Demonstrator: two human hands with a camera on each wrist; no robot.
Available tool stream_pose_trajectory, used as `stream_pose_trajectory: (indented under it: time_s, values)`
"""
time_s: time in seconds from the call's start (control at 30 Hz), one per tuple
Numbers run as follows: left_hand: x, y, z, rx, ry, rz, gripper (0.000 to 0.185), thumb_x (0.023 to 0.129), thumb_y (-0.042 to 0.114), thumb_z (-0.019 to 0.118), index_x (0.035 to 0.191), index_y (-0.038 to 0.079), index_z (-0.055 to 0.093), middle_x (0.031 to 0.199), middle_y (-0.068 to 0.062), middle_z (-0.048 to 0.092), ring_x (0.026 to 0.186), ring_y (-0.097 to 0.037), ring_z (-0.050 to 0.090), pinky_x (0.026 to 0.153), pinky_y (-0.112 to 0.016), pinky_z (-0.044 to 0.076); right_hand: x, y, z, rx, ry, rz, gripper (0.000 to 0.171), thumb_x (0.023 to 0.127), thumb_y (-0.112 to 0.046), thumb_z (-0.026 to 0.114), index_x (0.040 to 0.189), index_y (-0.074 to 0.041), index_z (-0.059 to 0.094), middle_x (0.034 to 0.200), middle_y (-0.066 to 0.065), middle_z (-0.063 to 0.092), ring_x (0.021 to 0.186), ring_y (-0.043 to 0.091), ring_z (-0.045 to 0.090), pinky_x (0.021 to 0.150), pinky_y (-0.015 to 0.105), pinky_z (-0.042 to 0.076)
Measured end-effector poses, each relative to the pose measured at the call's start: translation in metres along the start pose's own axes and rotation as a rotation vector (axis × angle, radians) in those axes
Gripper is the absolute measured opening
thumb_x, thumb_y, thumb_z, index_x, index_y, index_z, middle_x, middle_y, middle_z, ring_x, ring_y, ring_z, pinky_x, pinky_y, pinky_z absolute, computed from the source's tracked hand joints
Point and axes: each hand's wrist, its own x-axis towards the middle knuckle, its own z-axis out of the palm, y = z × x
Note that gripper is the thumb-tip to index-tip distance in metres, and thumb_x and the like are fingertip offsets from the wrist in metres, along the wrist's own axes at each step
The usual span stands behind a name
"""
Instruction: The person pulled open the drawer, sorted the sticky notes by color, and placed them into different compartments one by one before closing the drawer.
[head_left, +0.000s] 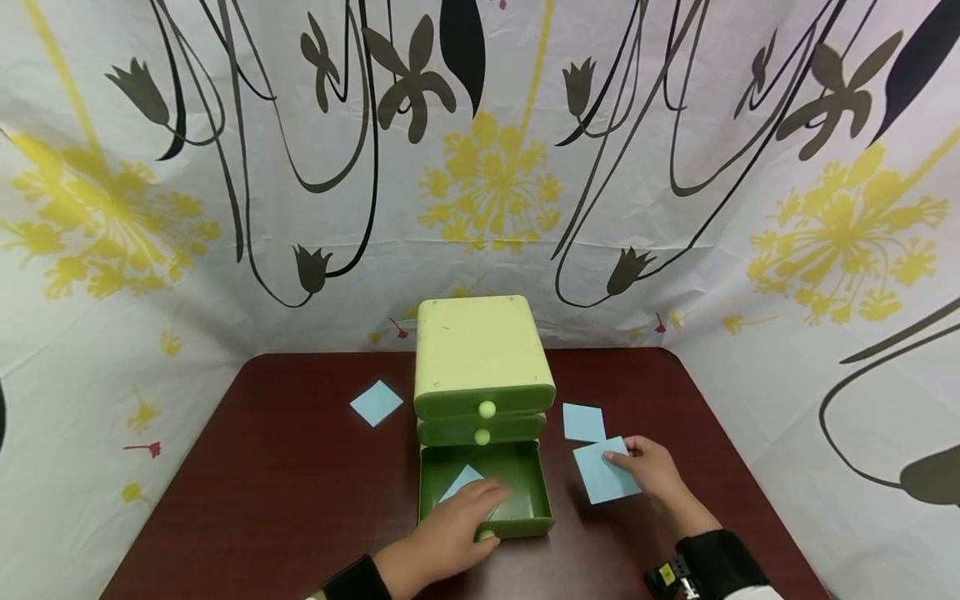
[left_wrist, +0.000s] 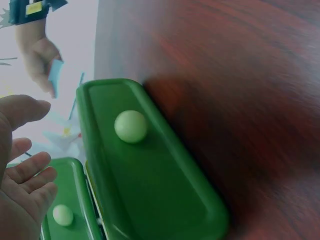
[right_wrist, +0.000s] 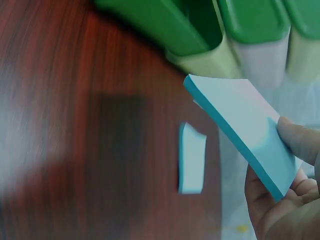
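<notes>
Blue note pad (head_left: 604,472), a square stack of pale blue sheets, is pinched at its near edge by the right hand (head_left: 658,469), just to the right of the open bottom drawer (head_left: 525,504) of a small green drawer unit (head_left: 480,350) on the dark red table (head_left: 285,492). In the head view the pad appears to lie flat near the table. In the right wrist view it is seen to be lifted clear and tilted, its thickness shown along a darker blue edge (right_wrist: 235,135), with the thumb (right_wrist: 295,137) laid on its upper face and the fingers curled beneath.

A second blue pad (head_left: 583,422) is seen lying on the table just behind the held one; in the right wrist view it appears as a small blurred blue patch (right_wrist: 192,159) beneath the raised pad. A third blue pad (head_left: 377,402) is shown only by the head view, left of the unit and well apart from both hands.

The left hand (head_left: 450,533) is seen in the head view reaching over the drawer's front edge, its fingers stretched toward a blue pad (head_left: 461,482) lying inside. In the left wrist view the fingers (left_wrist: 30,172) are shown straight and relaxed, holding nothing, beside the drawer front and its pale round knob (left_wrist: 131,126). The two upper drawers are seen closed.
</notes>
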Motion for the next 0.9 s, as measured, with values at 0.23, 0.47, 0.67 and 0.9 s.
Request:
stream_pose_trajectory:
  time_s: [0.23, 0.47, 0.67, 0.9]
  values:
    - [-0.024, -0.010, -0.006, 0.000, -0.021, -0.063, 0.052, 0.088, 0.019, 0.071, 0.137, 0.011, 0.052, 0.137, -0.006, 0.052, 0.128, -0.022, 0.048, 0.097, -0.036, 0.049, -0.007, -0.027, 0.028, 0.035, -0.031, -0.039, 0.026, 0.092, -0.020, 0.067, 0.096, 0.002, 0.053, 0.081, 0.006, 0.047, 0.071, 0.018, 0.043, 0.060, 0.029, 0.037]
    - [-0.041, -0.020, -0.008, -0.004, 0.033, -0.103, 0.053, 0.086, 0.018, 0.073, 0.135, 0.010, 0.053, 0.136, -0.009, 0.053, 0.126, -0.026, 0.049, 0.097, -0.040, 0.049, -0.005, -0.043, 0.052, 0.020, -0.053, -0.103, 0.027, 0.090, -0.016, 0.068, 0.081, -0.003, 0.046, 0.070, 0.003, 0.034, 0.064, 0.017, 0.031, 0.058, 0.029, 0.028]
    - [-0.052, -0.027, -0.013, -0.045, 0.049, -0.184, 0.053, 0.086, 0.017, 0.073, 0.135, 0.008, 0.054, 0.137, -0.013, 0.052, 0.126, -0.031, 0.049, 0.093, -0.042, 0.051, -0.001, -0.045, 0.068, 0.006, -0.068, -0.128, 0.023, 0.091, -0.012, 0.065, 0.081, -0.004, 0.047, 0.068, 0.003, 0.036, 0.062, 0.017, 0.031, 0.059, 0.030, 0.028]
    - [-0.068, -0.036, -0.018, -0.052, 0.114, -0.231, 0.054, 0.084, 0.014, 0.075, 0.133, 0.005, 0.055, 0.134, -0.012, 0.053, 0.124, -0.031, 0.050, 0.091, -0.043, 0.051, -0.005, -0.053, 0.086, -0.013, -0.112, -0.141, 0.014, 0.092, -0.011, 0.063, 0.092, 0.002, 0.057, 0.078, 0.007, 0.049, 0.069, 0.020, 0.042, 0.061, 0.031, 0.035]
